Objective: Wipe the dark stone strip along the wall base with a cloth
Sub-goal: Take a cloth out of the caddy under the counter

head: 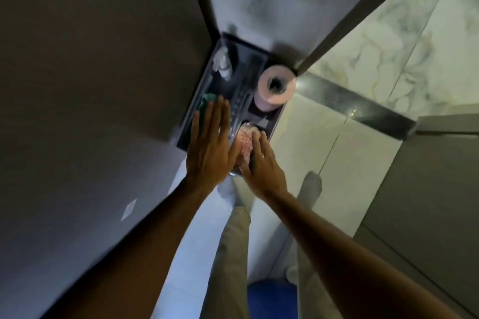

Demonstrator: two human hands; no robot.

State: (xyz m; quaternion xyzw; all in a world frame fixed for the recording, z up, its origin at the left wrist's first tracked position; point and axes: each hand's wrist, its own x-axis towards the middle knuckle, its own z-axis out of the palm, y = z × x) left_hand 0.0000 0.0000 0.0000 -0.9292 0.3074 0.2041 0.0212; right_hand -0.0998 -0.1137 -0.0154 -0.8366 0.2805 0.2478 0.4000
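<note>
The left hand (211,142) is spread flat; the right hand (259,160) is closed on a pink checked cloth (245,146). The pink paper roll (276,85) in the dark shelf box (269,128) could be knocked off, and the dark stone strip (363,111) is not yet touched.

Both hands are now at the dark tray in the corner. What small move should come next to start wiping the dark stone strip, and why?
Probably the right hand should close its fingers on the pink cloth and lift it out of the dark tray. That hand rests on the cloth but does not clearly grip it, the left hand lies flat and open, and the dark stone strip is untouched.
</note>
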